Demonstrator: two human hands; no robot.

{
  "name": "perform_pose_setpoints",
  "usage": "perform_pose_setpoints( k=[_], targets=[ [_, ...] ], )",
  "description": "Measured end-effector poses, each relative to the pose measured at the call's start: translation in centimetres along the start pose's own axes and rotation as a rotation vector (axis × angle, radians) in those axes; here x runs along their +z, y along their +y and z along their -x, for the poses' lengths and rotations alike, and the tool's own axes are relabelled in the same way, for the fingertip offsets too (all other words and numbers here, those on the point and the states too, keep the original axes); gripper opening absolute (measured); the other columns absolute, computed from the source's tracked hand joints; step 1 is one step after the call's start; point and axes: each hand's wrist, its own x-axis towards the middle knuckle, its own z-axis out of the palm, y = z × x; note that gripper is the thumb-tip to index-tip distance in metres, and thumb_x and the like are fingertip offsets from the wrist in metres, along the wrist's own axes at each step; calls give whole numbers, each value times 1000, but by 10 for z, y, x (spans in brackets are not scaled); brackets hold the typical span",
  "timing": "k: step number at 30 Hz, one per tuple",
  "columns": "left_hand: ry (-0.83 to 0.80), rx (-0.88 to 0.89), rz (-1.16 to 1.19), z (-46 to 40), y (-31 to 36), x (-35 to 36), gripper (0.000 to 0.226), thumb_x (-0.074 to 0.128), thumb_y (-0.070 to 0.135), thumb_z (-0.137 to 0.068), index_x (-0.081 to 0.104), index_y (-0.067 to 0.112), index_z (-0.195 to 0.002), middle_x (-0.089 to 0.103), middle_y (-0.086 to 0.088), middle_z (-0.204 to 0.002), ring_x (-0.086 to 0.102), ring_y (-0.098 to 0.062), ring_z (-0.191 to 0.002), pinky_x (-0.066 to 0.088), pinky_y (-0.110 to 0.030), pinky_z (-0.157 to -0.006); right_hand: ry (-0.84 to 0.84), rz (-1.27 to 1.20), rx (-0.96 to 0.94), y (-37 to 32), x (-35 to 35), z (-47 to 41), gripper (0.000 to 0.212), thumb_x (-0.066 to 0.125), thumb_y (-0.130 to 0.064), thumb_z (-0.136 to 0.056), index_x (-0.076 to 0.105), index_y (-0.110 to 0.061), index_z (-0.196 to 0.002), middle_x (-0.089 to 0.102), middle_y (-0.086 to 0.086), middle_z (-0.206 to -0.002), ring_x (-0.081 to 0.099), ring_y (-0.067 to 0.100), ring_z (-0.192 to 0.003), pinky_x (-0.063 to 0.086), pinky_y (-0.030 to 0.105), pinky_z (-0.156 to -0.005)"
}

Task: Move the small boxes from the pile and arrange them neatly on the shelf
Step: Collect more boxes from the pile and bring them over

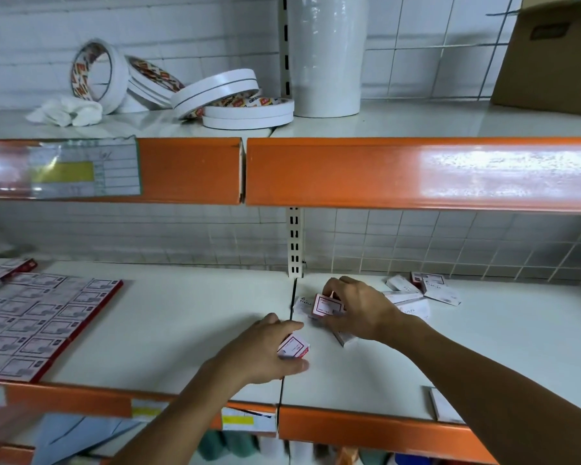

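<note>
Cardboard this light crushes easily, so keep both grips gentle. Your left hand [265, 350] curls around one small box [293, 346] near the shelf's [188, 317] front seam; your right hand [359, 310] pinches a second box [326, 305] at the near edge of the loose pile [413, 295].

Lift the right box clear before you swing it left, so it does not drag its neighbours. Carry both to the arranged block [37, 317] on the left of the shelf. Set each one label up, flush against the last row, edges square.

Counts: two boxes in hand. Roughly six or seven lie in the pile, though overlap and your hand hide some. One more box [445, 406] sits alone at the front right edge. The arranged block holds about five rows; it runs out of view, so I cannot total it.
</note>
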Motion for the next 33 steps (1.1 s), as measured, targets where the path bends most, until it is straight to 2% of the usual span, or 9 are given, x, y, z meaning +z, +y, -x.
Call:
perform_pose_setpoints(
  k=[3, 6, 9, 14, 16, 19, 24, 29, 33],
  targets=[
    [-55, 153, -118, 1, -1, -17, 62, 53, 19, -96, 32, 43, -149, 28, 16, -151, 29, -8, -137, 36, -21, -102, 8, -1, -17, -2, -1, 2, 43, 67, -57, -79, 54, -29, -109, 52, -9, -98, 57, 19, -89, 53, 39, -79],
    [-163, 292, -407, 1, 1, -31, 92, 56, -8, -86, 22, 46, -152, 9, 18, -161, 13, -10, -143, 30, -27, -107, 15, -22, -41, -6, -5, 2, 41, 70, -48, -79, 57, -26, -111, 56, -6, -100, 58, 19, -90, 53, 37, -78],
    [-182, 412, -670, -4, 2, -35, 99, 60, -10, -83, 17, 46, -153, 4, 9, -164, 17, -17, -143, 32, -37, -109, 9, -26, -40, -9, -6, 4, 39, 72, -41, -78, 61, -24, -111, 59, -3, -100, 59, 19, -88, 52, 34, -76],
    [-73, 581, -761, -19, -7, -25, 78, 68, 1, -85, 35, 34, -147, 32, 2, -156, 39, -21, -132, 43, -37, -97, -19, -10, -8, -5, -4, 11, 38, 71, -44, -76, 63, -25, -108, 62, -4, -96, 59, 16, -82, 43, 24, -64],
    [-80, 527, -693, -23, -12, -27, 67, 66, 6, -88, 40, 29, -145, 43, 2, -149, 46, -22, -126, 47, -39, -96, -37, -2, 0, -3, -3, 14, 37, 71, -45, -75, 64, -27, -106, 62, -7, -92, 59, 15, -80, 43, 23, -61],
    [-105, 383, -594, -23, -16, -34, 51, 65, 27, -92, 48, 24, -139, 57, 1, -132, 54, -21, -114, 49, -39, -90, -46, 3, -10, -3, -3, 17, 34, 71, -45, -77, 65, -25, -104, 64, -6, -89, 60, 15, -79, 40, 18, -57],
    [-97, 240, -443, -14, -25, -35, 34, 71, 42, -84, 62, 27, -113, 65, 6, -106, 58, -14, -95, 51, -35, -75, -34, 13, -70, -14, 1, 14, 35, 69, -44, -80, 65, -24, -107, 65, -4, -97, 55, 13, -80, 31, 10, -54],
    [-33, 89, -309, 6, -43, -39, 33, 75, 49, -79, 68, 27, -103, 70, 9, -98, 63, -8, -81, 55, -34, -67, -27, -23, -124, -26, 7, 8, 39, 71, -43, -78, 65, -23, -112, 66, -4, -103, 59, 14, -89, 47, 22, -73],
    [50, -48, -294, 32, -62, -50, 40, 73, 56, -77, 66, 30, -106, 71, 10, -102, 65, -8, -85, 57, -36, -71, -26, -84, -170, -40, 14, -2, 38, 75, -42, -76, 63, -26, -109, 66, -8, -101, 60, 11, -88, 49, 20, -73]
  ],
)
